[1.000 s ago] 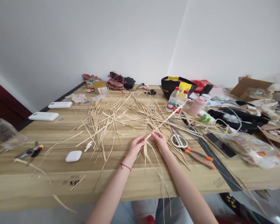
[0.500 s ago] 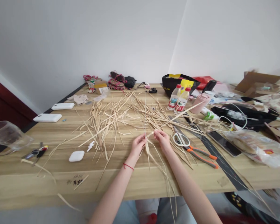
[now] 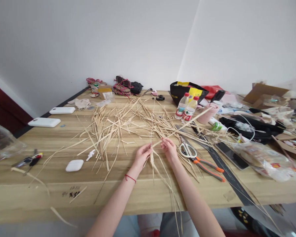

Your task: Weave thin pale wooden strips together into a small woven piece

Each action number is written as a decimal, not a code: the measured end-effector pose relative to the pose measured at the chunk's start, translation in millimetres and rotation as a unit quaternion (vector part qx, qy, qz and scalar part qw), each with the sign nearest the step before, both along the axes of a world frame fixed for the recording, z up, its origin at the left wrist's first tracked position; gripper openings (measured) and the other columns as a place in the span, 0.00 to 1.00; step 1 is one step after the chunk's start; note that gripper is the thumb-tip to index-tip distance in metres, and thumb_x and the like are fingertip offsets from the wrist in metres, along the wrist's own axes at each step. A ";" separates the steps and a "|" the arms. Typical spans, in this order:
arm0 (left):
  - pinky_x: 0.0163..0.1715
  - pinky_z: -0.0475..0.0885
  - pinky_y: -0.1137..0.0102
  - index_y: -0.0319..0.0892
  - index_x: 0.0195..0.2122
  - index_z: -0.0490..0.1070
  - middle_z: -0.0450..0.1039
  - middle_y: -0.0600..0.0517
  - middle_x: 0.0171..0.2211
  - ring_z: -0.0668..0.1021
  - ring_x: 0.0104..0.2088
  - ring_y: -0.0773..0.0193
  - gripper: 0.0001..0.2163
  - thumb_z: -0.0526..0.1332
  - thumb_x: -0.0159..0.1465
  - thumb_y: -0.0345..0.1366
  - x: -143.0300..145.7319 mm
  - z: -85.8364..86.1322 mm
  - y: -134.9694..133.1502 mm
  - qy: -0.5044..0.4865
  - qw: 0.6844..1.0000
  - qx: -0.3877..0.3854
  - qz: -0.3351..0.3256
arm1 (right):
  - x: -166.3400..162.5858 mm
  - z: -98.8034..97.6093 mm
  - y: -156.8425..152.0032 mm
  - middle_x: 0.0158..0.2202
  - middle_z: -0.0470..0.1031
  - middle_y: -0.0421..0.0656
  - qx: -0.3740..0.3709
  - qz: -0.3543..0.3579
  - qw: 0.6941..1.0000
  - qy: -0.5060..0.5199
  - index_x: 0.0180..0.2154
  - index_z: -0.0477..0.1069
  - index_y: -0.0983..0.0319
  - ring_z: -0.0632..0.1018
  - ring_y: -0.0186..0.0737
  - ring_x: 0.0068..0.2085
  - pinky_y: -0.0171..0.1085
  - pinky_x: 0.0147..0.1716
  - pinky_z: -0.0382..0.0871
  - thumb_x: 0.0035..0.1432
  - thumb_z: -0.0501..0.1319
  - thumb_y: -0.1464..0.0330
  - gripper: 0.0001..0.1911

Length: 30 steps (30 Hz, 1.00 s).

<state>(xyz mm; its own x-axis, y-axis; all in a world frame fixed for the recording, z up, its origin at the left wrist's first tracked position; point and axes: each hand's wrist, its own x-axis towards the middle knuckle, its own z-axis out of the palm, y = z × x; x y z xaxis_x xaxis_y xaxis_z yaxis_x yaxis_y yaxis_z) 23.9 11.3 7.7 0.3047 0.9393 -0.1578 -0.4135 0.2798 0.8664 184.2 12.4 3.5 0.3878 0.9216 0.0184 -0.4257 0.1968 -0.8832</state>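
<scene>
My left hand (image 3: 143,153) and my right hand (image 3: 169,149) meet over the middle of the wooden table (image 3: 138,194), both pinched on a small bundle of pale straw strips (image 3: 153,157). One long strip (image 3: 187,123) runs from the pinch up to the right towards the bottles. Loose ends hang down past the table's front edge. A big scatter of straw (image 3: 118,126) lies just beyond my hands. A red thread circles my left wrist.
Scissors (image 3: 187,149) and orange-handled pliers (image 3: 208,168) lie right of my right hand. Two water bottles (image 3: 186,107), a pink cup (image 3: 207,113), a phone (image 3: 230,151) and a black bag (image 3: 185,90) crowd the right. A white case (image 3: 74,165) and two power banks (image 3: 44,122) lie left.
My hands stay pinched on the strips in almost the same spot. The long strip to the right sways slightly, and the view shifts a little.
</scene>
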 end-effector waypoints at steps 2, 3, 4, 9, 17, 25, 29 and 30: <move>0.52 0.67 0.64 0.40 0.44 0.75 0.74 0.43 0.49 0.75 0.49 0.57 0.18 0.68 0.50 0.28 0.5 1.4 -1.0 0.003 1.000 0.005 -0.001 | 0.7 1.8 0.3 0.34 0.77 0.41 0.002 0.000 1.000 0.016 0.28 0.75 0.59 0.71 0.31 0.25 0.34 0.23 0.63 0.40 0.69 0.63 0.10; 0.52 0.67 0.63 0.40 0.44 0.75 0.74 0.43 0.49 0.75 0.49 0.57 0.18 0.68 0.50 0.28 0.7 2.2 -1.5 0.005 1.000 0.008 -0.002 | 1.0 2.6 0.4 0.34 0.77 0.41 0.001 0.003 1.000 0.021 0.28 0.74 0.59 0.71 0.31 0.25 0.34 0.23 0.63 0.41 0.69 0.63 0.10; 0.51 0.67 0.63 0.40 0.44 0.75 0.73 0.43 0.50 0.75 0.49 0.56 0.18 0.68 0.50 0.28 0.9 3.0 -2.1 0.007 1.000 0.011 -0.003 | 1.5 3.3 0.5 0.33 0.77 0.41 0.002 0.003 1.000 0.026 0.28 0.74 0.59 0.71 0.31 0.24 0.33 0.23 0.63 0.41 0.69 0.63 0.10; 0.52 0.67 0.63 0.40 0.44 0.75 0.73 0.43 0.50 0.74 0.51 0.56 0.18 0.68 0.51 0.28 0.4 4.9 -3.7 0.016 1.000 0.027 -0.006 | 8.3 5.2 1.1 0.27 0.74 0.38 0.011 -0.022 0.997 0.072 0.28 0.73 0.59 0.67 0.29 0.22 0.31 0.21 0.63 0.43 0.69 0.62 0.10; 0.53 0.66 0.62 0.40 0.44 0.75 0.72 0.43 0.51 0.74 0.52 0.55 0.18 0.68 0.50 0.28 -1.1 2.2 -1.3 0.008 1.000 0.017 -0.006 | 15.5 1.0 2.9 0.34 0.78 0.39 0.010 -0.026 0.996 0.084 0.28 0.73 0.58 0.72 0.31 0.26 0.32 0.24 0.67 0.38 0.72 0.61 0.14; 0.53 0.67 0.62 0.41 0.44 0.75 0.71 0.42 0.52 0.73 0.52 0.54 0.18 0.68 0.50 0.29 -2.1 3.4 -1.4 0.008 1.000 0.015 -0.011 | 19.0 -2.1 4.9 0.28 0.75 0.37 0.021 -0.035 0.997 0.059 0.27 0.72 0.58 0.71 0.31 0.25 0.32 0.23 0.67 0.40 0.71 0.57 0.15; 0.54 0.66 0.62 0.41 0.44 0.75 0.71 0.43 0.52 0.73 0.53 0.55 0.18 0.68 0.51 0.28 -2.0 2.5 -0.6 0.008 1.000 0.019 -0.008 | 19.6 -2.5 4.9 0.25 0.73 0.36 0.019 -0.044 0.998 0.049 0.28 0.73 0.57 0.71 0.31 0.24 0.31 0.21 0.66 0.39 0.71 0.57 0.15; 0.54 0.66 0.62 0.40 0.44 0.75 0.71 0.43 0.52 0.73 0.53 0.55 0.18 0.68 0.51 0.28 -1.9 2.3 -0.4 0.008 1.000 0.019 -0.007 | 19.7 -2.5 4.9 0.24 0.72 0.36 0.018 -0.045 0.998 0.041 0.29 0.73 0.57 0.71 0.31 0.24 0.32 0.21 0.65 0.40 0.71 0.57 0.15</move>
